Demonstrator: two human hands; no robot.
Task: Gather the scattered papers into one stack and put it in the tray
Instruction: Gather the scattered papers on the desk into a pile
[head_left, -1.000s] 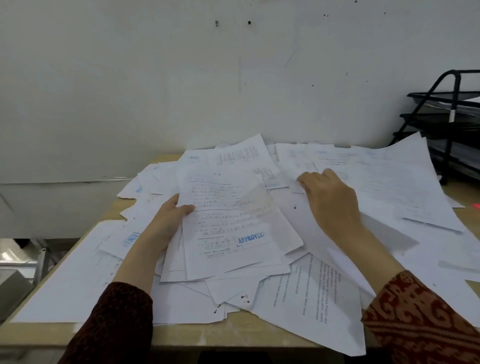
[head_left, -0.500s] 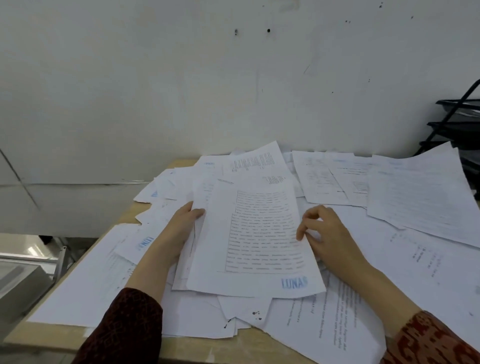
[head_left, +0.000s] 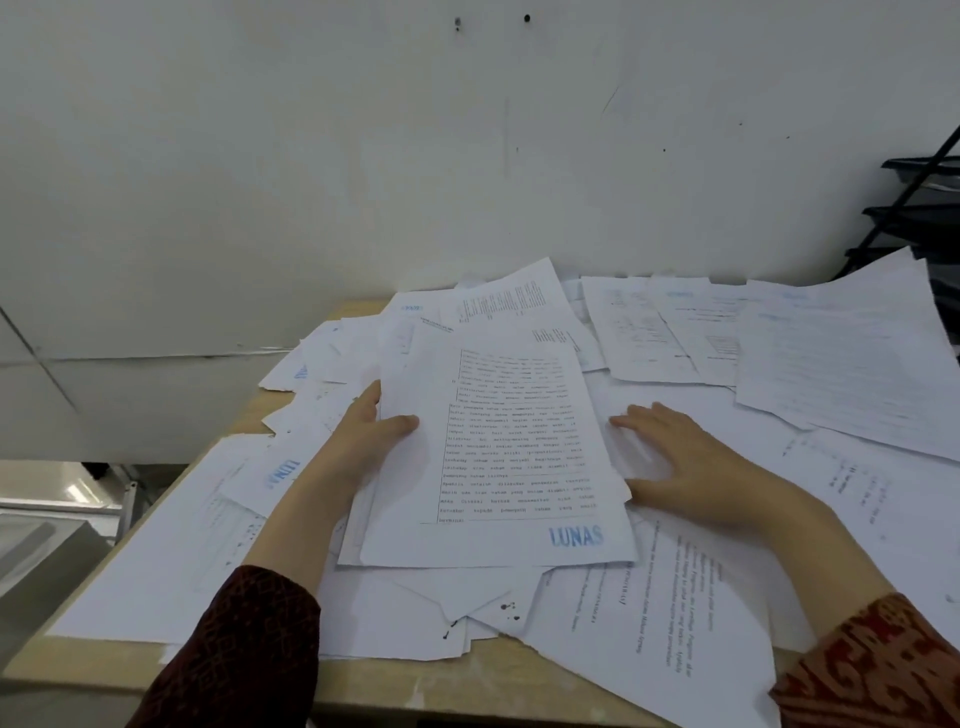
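Left hand (head_left: 363, 441) grip pinches stack (head_left: 498, 467) left edge; right hand (head_left: 685, 462) spread flat on papers (head_left: 831, 364) beside grip.

Matt white paper sheets (head_left: 511, 452), pale smooth wood table (head_left: 332, 675), black metal tray (head_left: 919, 218)

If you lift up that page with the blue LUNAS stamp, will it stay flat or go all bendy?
Probably bendy: the LUNAS page is one thin sheet, so its free side would likely droop. It looks very light. It lies on the loose stack that the left hand grips, so it may slide off easily.
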